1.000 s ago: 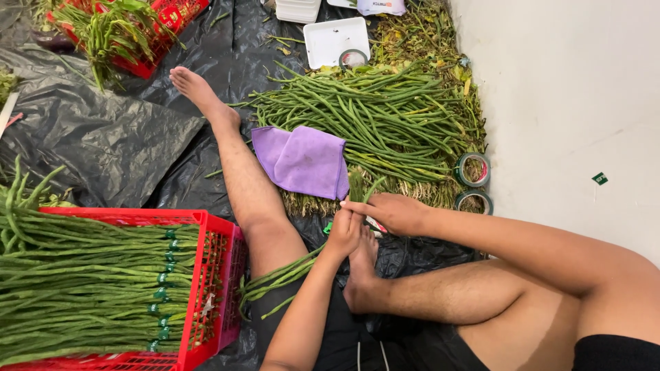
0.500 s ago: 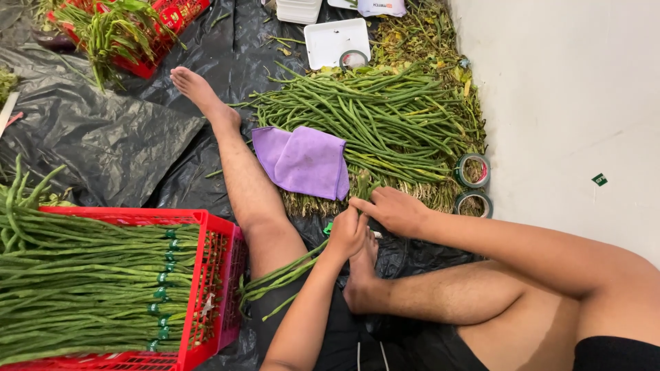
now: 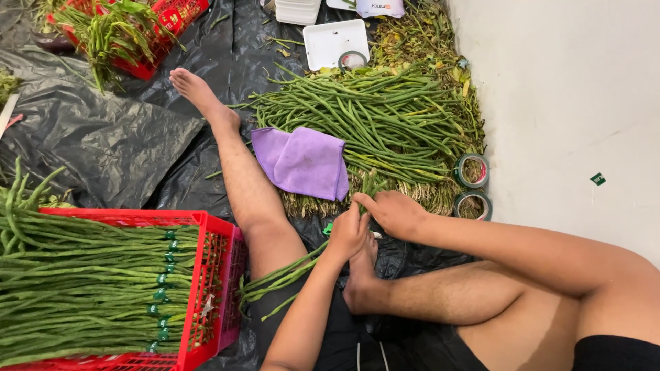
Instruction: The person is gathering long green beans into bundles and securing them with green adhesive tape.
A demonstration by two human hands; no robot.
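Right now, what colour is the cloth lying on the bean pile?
Purple, plain with no pattern: the cloth shows best in the head view.

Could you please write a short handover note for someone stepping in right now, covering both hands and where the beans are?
Left hand grips a small bunch of long beans trailing over the lap. Right hand meets it at the bunch's end, fingers pinched there; what they pinch is hidden.
Loose bean pile lies ahead on the black plastic sheet, a purple cloth on it; two tape rolls sit beside it.
Done: tied bundles fill the red crate.
Left: the loose pile is still large.
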